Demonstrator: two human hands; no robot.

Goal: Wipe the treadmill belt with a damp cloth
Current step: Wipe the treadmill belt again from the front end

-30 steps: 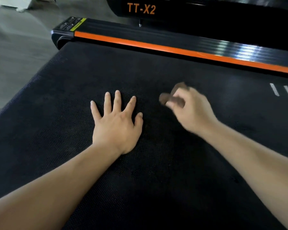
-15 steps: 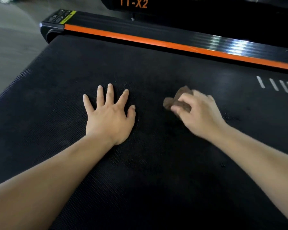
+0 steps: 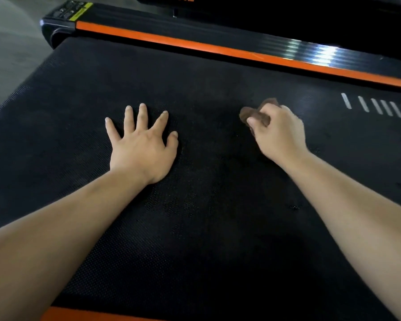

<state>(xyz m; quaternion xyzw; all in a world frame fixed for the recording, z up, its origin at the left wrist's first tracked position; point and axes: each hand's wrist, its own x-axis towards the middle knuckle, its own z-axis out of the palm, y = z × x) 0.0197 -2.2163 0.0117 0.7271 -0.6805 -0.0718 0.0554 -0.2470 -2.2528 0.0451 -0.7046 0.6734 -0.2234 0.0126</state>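
On treadmill belt (image 3: 218, 72), right hand (image 3: 278, 133) is gripping wadded brown cloth (image 3: 256, 113). Left hand (image 3: 141, 144) is lying flat, fingers spread.

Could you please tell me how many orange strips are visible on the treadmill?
2. One orange strip runs along the far side of the belt; a second orange strip shows at the bottom edge, partly cut off by the frame.

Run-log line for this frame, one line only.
task: wipe belt | left hand: flat on treadmill belt | right hand: grips brown cloth, cloth on belt
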